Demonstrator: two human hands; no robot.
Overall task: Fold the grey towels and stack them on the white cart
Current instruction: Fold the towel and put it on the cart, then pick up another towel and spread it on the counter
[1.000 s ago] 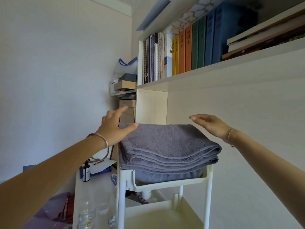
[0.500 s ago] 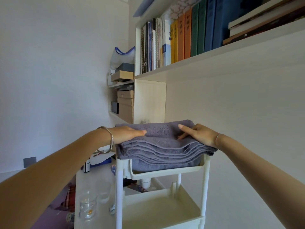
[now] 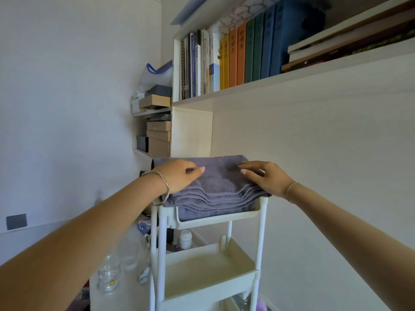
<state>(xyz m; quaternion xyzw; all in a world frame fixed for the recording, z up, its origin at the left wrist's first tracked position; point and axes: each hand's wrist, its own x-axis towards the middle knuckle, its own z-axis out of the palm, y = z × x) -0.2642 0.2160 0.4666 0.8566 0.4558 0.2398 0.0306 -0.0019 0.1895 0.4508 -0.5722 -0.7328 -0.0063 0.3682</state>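
Folded grey towels (image 3: pixel 215 189) stacked in top tray of white cart (image 3: pixel 215 221). Left hand (image 3: pixel 179 176) rests on stack's left side, fingers loosely curled, gripping nothing. Right hand (image 3: pixel 267 178) on stack's right side, fingers spread, fairly straight, pressing fabric. Glass jar (image 3: pixel 109 277) on surface left of cart.

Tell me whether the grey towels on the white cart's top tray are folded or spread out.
Folded. The grey terry towels lie in a flat stack in the top tray of the white plastic cart, with several layered edges showing along the near side.
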